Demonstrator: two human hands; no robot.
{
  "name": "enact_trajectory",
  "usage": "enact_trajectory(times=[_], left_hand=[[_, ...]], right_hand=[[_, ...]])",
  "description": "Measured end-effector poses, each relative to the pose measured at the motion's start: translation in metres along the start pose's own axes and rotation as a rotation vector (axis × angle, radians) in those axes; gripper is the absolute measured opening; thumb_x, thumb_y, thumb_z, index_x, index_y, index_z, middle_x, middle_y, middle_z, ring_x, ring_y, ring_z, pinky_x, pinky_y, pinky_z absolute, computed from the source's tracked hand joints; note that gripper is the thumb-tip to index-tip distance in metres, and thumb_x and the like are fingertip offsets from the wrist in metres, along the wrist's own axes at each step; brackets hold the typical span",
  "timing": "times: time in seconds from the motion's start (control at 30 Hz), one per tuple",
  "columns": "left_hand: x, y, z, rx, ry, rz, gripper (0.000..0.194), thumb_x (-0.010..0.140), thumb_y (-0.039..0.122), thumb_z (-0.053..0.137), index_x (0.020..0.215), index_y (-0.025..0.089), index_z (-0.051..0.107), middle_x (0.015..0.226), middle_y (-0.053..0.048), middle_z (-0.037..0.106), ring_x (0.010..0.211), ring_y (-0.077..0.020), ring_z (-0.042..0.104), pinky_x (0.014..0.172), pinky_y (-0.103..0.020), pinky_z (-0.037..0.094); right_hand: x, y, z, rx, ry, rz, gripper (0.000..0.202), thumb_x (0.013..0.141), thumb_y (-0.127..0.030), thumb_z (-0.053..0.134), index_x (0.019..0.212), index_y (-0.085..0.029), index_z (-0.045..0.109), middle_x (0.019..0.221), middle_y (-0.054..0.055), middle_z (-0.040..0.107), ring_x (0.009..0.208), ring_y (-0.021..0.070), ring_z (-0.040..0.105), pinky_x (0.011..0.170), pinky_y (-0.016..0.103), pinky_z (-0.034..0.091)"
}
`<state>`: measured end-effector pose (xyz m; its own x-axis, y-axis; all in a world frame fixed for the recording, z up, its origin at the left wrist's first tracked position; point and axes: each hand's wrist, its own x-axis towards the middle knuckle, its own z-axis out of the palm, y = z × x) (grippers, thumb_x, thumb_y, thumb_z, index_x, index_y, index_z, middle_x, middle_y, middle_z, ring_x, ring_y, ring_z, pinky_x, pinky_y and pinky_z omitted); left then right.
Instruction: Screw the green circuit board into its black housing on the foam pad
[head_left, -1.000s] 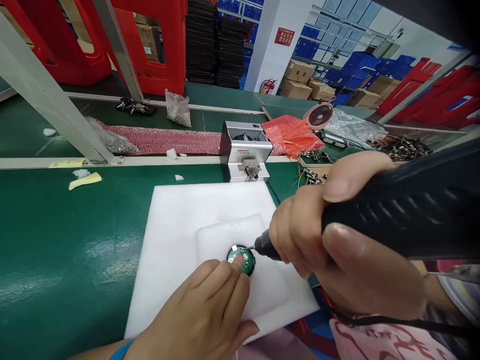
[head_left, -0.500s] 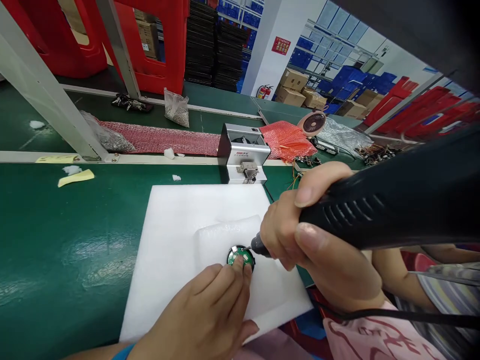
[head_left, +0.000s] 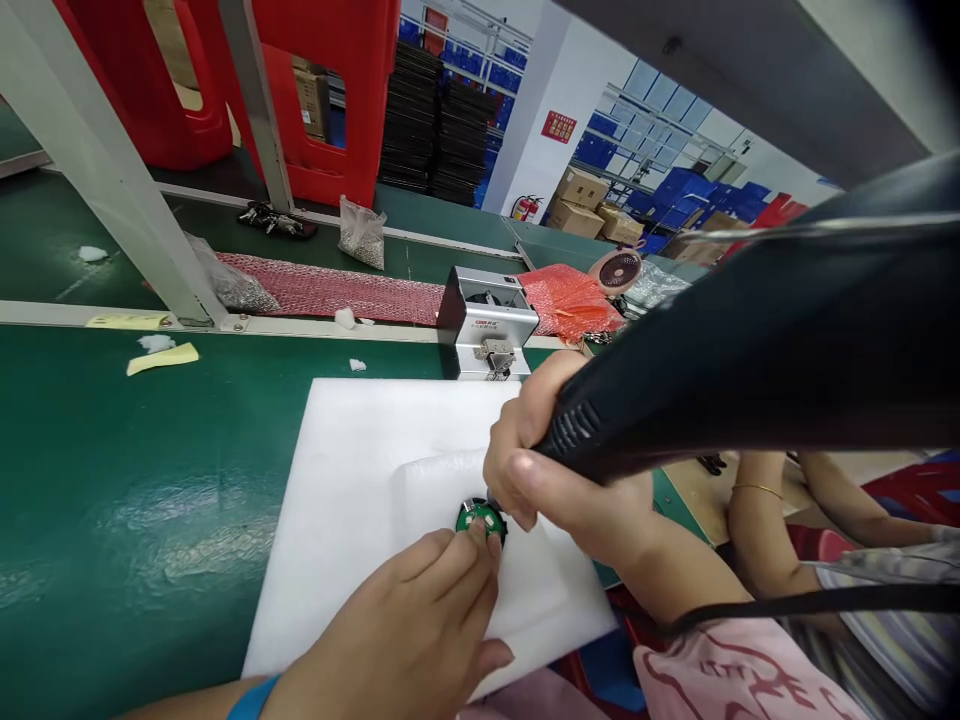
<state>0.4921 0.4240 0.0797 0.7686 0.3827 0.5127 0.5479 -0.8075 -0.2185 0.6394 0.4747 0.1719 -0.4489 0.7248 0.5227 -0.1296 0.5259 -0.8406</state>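
A small round green circuit board point(head_left: 477, 514) in a dark round housing lies on a thin white foam sheet point(head_left: 420, 490), which rests on a larger white foam slab point(head_left: 330, 470). My left hand point(head_left: 420, 610) holds the board down with its fingertips, covering its near side. My right hand point(head_left: 555, 450) is wrapped round a black electric screwdriver point(head_left: 675, 370), tilted so its tip reaches the right edge of the board. The fingers hide most of the tip, so I cannot tell whether it sits in a screw.
Behind the foam stands a silver-and-black machine point(head_left: 491, 325). Pink bubble wrap point(head_left: 337, 292), bags of small parts point(head_left: 362, 235) and a small fan point(head_left: 619, 270) lie beyond. A metal post point(head_left: 135, 170) rises at left. A co-worker's arm point(head_left: 761, 510) is at right, near the screwdriver's cable point(head_left: 810, 603).
My right hand has moved left and closer over the board, and the screwdriver has tipped more upright. My left hand stays on the board. The view has shifted slightly.
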Motion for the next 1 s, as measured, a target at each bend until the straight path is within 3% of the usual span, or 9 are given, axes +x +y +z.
enact_trajectory(times=[0.13, 0.33, 0.47, 0.73, 0.87, 1.0], left_hand=[[-0.001, 0.000, 0.004, -0.024, 0.020, 0.001, 0.046, 0.082, 0.050, 0.057, 0.108, 0.013, 0.064, 0.112, -0.004, 0.063, 0.098, -0.0202, 0.048, 0.088, -0.034, 0.031], [-0.002, 0.000, 0.008, -0.054, -0.057, -0.092, 0.052, 0.080, 0.057, 0.056, 0.110, 0.015, 0.063, 0.107, -0.004, 0.064, 0.098, -0.0204, 0.049, 0.087, -0.034, 0.031], [0.000, -0.001, 0.004, -0.035, -0.042, -0.109, 0.051, 0.077, 0.060, 0.058, 0.104, 0.018, 0.065, 0.097, -0.001, 0.065, 0.089, -0.0185, 0.048, 0.084, -0.033, 0.032], [0.000, 0.000, 0.001, -0.039, -0.068, -0.133, 0.046, 0.081, 0.058, 0.054, 0.109, 0.022, 0.065, 0.099, 0.002, 0.066, 0.092, -0.0176, 0.044, 0.085, -0.030, 0.029], [0.001, 0.000, -0.001, -0.031, -0.131, -0.120, 0.049, 0.085, 0.054, 0.050, 0.115, 0.017, 0.062, 0.102, -0.002, 0.064, 0.090, -0.0207, 0.042, 0.082, -0.034, 0.027], [0.003, 0.000, -0.003, -0.053, -0.176, -0.102, 0.048, 0.087, 0.052, 0.048, 0.115, 0.015, 0.061, 0.100, -0.003, 0.063, 0.086, -0.0214, 0.040, 0.079, -0.036, 0.026]], right_hand=[[0.001, 0.008, 0.010, 0.104, 0.072, 0.074, 0.024, 0.072, -0.012, 0.061, 0.066, -0.022, 0.041, 0.051, -0.008, 0.040, 0.038, 0.0071, 0.035, 0.038, 0.024, 0.026], [-0.001, 0.022, 0.014, 0.001, 0.027, 0.216, 0.031, 0.067, -0.013, 0.064, 0.068, -0.023, 0.035, 0.048, -0.010, 0.027, 0.038, 0.0062, 0.028, 0.038, 0.024, 0.021], [0.000, 0.023, 0.011, 0.116, 0.053, 0.238, 0.034, 0.070, -0.018, 0.068, 0.070, -0.022, 0.034, 0.049, -0.010, 0.030, 0.038, 0.0061, 0.030, 0.038, 0.023, 0.022], [-0.004, 0.013, 0.004, 0.167, 0.014, 0.113, 0.025, 0.077, -0.013, 0.061, 0.074, -0.022, 0.038, 0.051, -0.008, 0.040, 0.038, 0.0071, 0.038, 0.036, 0.022, 0.030], [-0.005, 0.007, -0.004, 0.100, 0.110, -0.022, 0.024, 0.076, -0.015, 0.065, 0.075, -0.022, 0.042, 0.052, -0.008, 0.045, 0.040, 0.0082, 0.042, 0.039, 0.023, 0.036], [-0.007, 0.003, -0.008, 0.195, 0.146, -0.001, 0.016, 0.081, -0.018, 0.060, 0.079, -0.022, 0.045, 0.052, -0.008, 0.045, 0.038, 0.0074, 0.041, 0.038, 0.021, 0.036]])
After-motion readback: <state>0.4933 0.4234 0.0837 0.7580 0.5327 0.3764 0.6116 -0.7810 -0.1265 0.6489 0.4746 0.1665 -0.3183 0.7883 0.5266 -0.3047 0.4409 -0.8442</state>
